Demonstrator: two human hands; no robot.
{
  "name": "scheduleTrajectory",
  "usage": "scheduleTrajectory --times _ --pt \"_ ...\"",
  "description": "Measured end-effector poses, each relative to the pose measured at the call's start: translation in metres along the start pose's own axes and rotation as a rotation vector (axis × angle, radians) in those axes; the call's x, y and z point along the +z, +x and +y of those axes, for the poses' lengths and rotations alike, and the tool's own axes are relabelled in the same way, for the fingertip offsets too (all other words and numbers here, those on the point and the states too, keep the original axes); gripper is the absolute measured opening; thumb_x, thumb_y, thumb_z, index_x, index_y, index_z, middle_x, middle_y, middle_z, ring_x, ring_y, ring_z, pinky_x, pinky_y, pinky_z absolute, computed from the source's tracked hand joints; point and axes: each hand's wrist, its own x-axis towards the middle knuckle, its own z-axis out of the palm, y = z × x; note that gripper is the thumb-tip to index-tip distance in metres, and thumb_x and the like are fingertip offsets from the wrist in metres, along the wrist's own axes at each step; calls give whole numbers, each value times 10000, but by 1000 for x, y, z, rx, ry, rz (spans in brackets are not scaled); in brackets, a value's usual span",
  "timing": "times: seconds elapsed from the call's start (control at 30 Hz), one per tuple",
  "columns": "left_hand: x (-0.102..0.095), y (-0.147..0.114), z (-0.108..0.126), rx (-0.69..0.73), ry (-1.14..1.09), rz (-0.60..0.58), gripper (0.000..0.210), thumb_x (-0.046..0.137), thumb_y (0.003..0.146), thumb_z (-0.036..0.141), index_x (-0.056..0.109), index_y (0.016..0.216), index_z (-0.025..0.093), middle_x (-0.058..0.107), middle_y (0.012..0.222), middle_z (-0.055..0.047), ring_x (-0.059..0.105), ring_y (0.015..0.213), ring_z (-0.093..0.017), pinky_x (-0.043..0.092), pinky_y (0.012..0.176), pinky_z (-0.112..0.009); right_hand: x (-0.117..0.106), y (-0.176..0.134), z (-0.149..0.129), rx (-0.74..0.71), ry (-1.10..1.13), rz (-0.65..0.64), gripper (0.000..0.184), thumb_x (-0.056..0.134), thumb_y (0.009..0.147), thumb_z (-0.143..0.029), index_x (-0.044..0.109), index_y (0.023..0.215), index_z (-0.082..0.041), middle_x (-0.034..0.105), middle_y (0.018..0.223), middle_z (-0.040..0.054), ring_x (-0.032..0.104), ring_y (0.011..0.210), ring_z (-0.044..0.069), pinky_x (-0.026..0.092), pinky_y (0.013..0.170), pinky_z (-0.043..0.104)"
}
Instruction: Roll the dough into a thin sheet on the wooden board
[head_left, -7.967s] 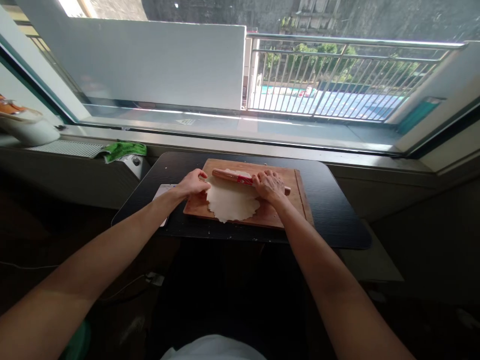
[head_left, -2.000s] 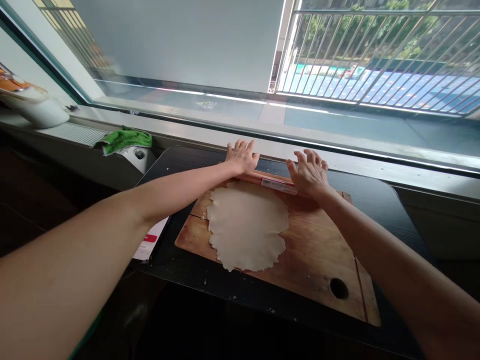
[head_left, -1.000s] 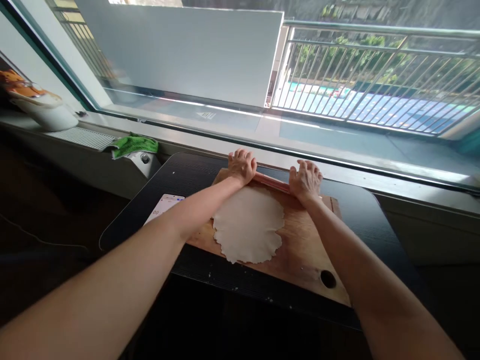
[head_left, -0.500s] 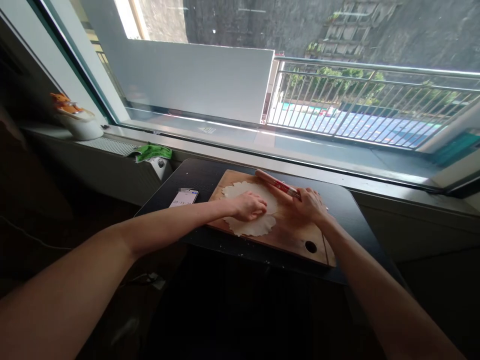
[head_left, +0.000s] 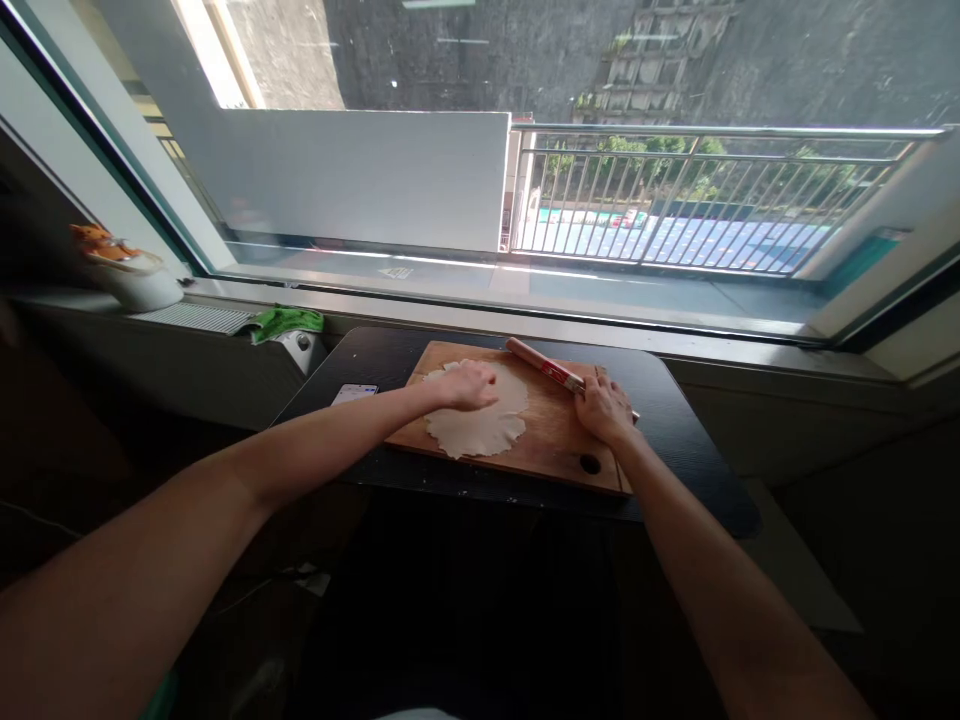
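Note:
A thin, ragged-edged sheet of dough (head_left: 480, 430) lies flat on a wooden cutting board (head_left: 559, 440). My left hand (head_left: 472, 384) is over the upper part of the sheet, its fingers curled in. Whether they hold anything is hidden. Across the board's far right part lies a wooden rolling pin (head_left: 544, 367) with a red label round it, slanting toward me. My right hand (head_left: 606, 406) is wrapped round its near end, which pokes out past the fingers.
The board rests on a dark table (head_left: 667, 420) below a window. Left of the board is a phone (head_left: 354, 393), partly behind my left forearm. A green cloth (head_left: 286, 322) and a white pot (head_left: 142, 284) with an orange figure stand along the sill.
My left hand has moved from the middle of the dough toward its far side, fingers more tightly curled. My right hand keeps hold of the rolling pin. The camera view has shifted.

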Motion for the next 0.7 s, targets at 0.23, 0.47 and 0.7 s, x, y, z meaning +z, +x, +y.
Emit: scheduleTrajectory --times 0.23,0.47,0.7 --pt "-14 31 -52 -290 -40 -74 595 664 819 514 640 1246 101 659 1304 -202 638 1158 -328 501 898 -316 0 0 0 19 29 -21 416 390 975 -277 582 1302 -108 497 1480 214 543 1230 323 403 1024 416" --pt "-11 55 -70 -416 -287 -110 416 820 651 483 712 898 165 718 862 -81 667 834 -261 486 670 -282 3 1 1 28 49 -22 415 400 970 -275 577 1312 -121 506 1470 210 531 1251 319 403 1032 422" --pt "-19 67 -79 -367 -446 -228 323 831 641 398 682 823 176 614 697 -21 596 663 -164 485 597 -251 1 2 0 35 44 -29 409 389 978 -287 561 1309 -116 514 1445 205 536 1230 314 413 1018 418"
